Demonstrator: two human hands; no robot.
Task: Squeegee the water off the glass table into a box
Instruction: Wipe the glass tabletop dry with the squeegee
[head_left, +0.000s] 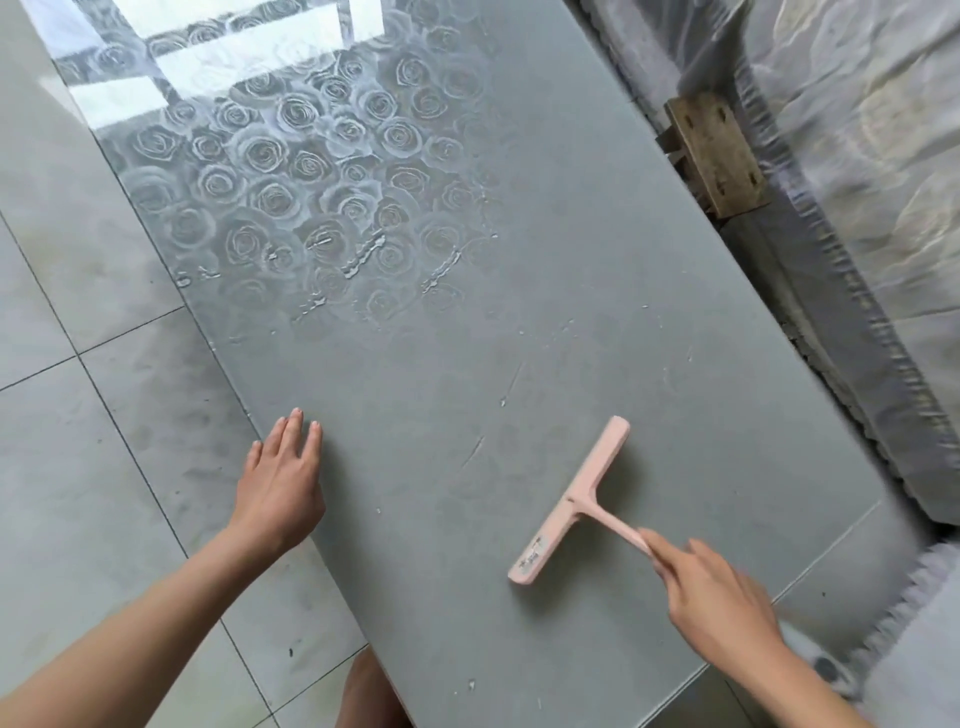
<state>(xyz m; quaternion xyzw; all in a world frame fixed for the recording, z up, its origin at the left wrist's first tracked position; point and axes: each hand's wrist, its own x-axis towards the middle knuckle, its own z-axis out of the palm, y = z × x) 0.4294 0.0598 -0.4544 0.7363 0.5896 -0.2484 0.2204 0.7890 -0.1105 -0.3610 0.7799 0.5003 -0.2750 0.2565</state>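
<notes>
the left hand (283, 483) lies flat and open on the left edge of the glass table (571, 234), water streaks (363, 262) sit mid-table — wiping looks barely begun, no box in view — and the right hand (719, 597) grips the handle of the pink squeegee (571, 501) by the near edge.

Domestic room, grey tiled floor (78, 467), rose-patterned glass table (519, 338), plastic-wrapped furniture (857, 156) alongside
</notes>
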